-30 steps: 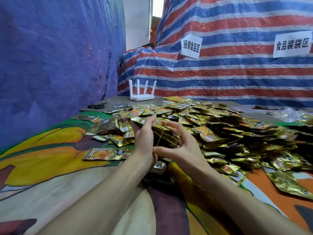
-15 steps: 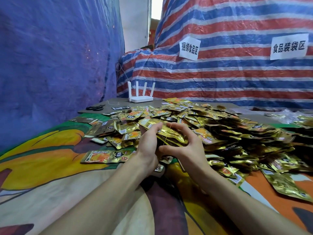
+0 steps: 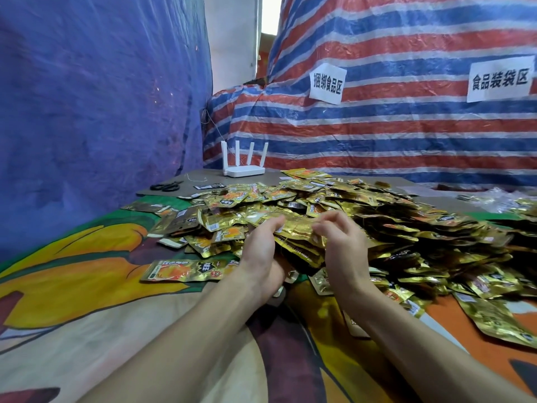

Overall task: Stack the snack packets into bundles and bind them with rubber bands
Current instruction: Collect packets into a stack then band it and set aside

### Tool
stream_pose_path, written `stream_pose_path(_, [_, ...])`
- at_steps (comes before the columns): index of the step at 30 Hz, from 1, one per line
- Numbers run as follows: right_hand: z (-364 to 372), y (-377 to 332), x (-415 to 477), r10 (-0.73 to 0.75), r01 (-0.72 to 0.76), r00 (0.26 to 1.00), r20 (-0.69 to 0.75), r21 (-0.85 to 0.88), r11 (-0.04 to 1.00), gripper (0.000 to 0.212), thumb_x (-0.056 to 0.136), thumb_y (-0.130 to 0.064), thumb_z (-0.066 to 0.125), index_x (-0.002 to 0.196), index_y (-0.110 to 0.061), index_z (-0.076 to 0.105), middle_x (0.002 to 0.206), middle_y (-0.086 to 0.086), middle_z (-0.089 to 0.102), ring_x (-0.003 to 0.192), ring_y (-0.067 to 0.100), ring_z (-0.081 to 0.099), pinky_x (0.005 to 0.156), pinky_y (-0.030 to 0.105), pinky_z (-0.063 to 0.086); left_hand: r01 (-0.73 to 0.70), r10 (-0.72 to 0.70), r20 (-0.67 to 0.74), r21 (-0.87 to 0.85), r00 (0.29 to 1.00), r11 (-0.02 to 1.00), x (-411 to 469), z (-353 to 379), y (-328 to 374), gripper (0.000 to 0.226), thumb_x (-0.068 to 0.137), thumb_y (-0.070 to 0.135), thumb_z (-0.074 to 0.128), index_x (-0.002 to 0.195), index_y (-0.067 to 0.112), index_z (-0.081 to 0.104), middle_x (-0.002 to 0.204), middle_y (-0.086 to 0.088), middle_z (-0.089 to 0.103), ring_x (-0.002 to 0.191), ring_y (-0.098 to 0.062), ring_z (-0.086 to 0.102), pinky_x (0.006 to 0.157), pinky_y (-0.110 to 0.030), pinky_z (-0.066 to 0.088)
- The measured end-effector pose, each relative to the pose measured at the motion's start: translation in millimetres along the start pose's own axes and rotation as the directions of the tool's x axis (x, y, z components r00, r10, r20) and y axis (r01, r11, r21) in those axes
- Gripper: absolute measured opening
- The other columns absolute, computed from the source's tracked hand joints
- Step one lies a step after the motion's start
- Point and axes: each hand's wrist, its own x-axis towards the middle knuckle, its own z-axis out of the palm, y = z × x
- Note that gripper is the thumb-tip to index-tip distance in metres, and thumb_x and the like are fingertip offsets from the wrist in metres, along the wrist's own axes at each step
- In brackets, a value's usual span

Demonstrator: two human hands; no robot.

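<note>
Both forearms reach forward over the colourful printed cloth [image 3: 87, 315] that covers the work surface.

1. Hands. The left hand [image 3: 261, 251] and right hand [image 3: 345, 245] face each other with fingers curled. Each grips one end of a stack of gold foil snack packets [image 3: 299, 237], which is held between them, just above the near edge of the heap.
2. Step in hand. Judged to be the binding step: the stack is gathered and squared. Whether a rubber band is already on it cannot be told, because no band is clearly visible.
3. Next move. One hand must keep the stack clamped flat while the other stretches a band across its short side (the smooth foil will probably slide if the grip loosens).
4. Orientation. The stack's long axis runs from hand to hand, with the right end sloping slightly lower. Its broad face points upward, and the layered edges face the person.
5. Surroundings. A single flat gold-and-orange packet [image 3: 186, 270] lies left of the left hand. The large heap of loose gold packets [image 3: 377, 216] spreads beyond and to the right of both hands. Farther off, to the left, lie black scissors [image 3: 167, 186] and a white four-antenna router [image 3: 244, 170]. A red, white and blue striped tarpaulin [image 3: 377, 135] hangs behind them.
</note>
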Motion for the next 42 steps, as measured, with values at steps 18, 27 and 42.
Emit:
stream_pose_path(18, [-19.2, -5.3, 6.7, 0.081, 0.198, 0.883, 0.463, -0.524, 0.828, 0.092, 0.069, -0.031, 0.085, 0.146, -0.029, 0.035, 0.116, -0.001, 0.065, 0.096, 0.017, 0.067, 0.069, 0.024, 0.055, -0.337, 0.334, 0.057, 0.263, 0.941, 0.904, 10.4, -9.8, -14.5, 0.042, 0.095, 0.014, 0.067, 0.136, 0.014, 0.058, 0.115, -0.015, 0.073, 0.1, -0.031, 0.074, 0.076, -0.041, 0.062])
stream_pose_path(27, [-31.9, -28.2, 16.7, 0.011, 0.256, 0.878, 0.479, -0.488, 0.835, 0.067, 0.069, -0.034, 0.083, 0.128, -0.025, 0.054, 0.102, -0.007, 0.064, 0.085, 0.009, 0.063, 0.066, 0.017, 0.054, -0.385, 0.382, 0.069, 0.282, 0.922, 0.879, 3.1, 5.7, -11.9, 0.039, 0.094, 0.026, 0.068, 0.115, -0.006, 0.063, 0.054, 0.004, 0.065, 0.045, -0.009, 0.062, 0.041, -0.018, 0.046])
stream_pose_path(42, [-159.4, -53.5, 151.7, 0.174, -0.221, 0.971, -0.164, -0.894, 0.389, 0.052, 0.078, -0.028, 0.075, 0.122, -0.014, 0.049, 0.114, 0.014, 0.06, 0.105, 0.031, 0.059, 0.085, 0.042, 0.054, -0.465, 0.4, 0.254, 0.632, 0.88, 0.62, 21.4, 28.0, -26.9, 0.011, 0.097, 0.021, 0.066, 0.107, 0.025, 0.065, 0.109, 0.004, 0.067, 0.103, -0.013, 0.066, 0.082, -0.028, 0.057])
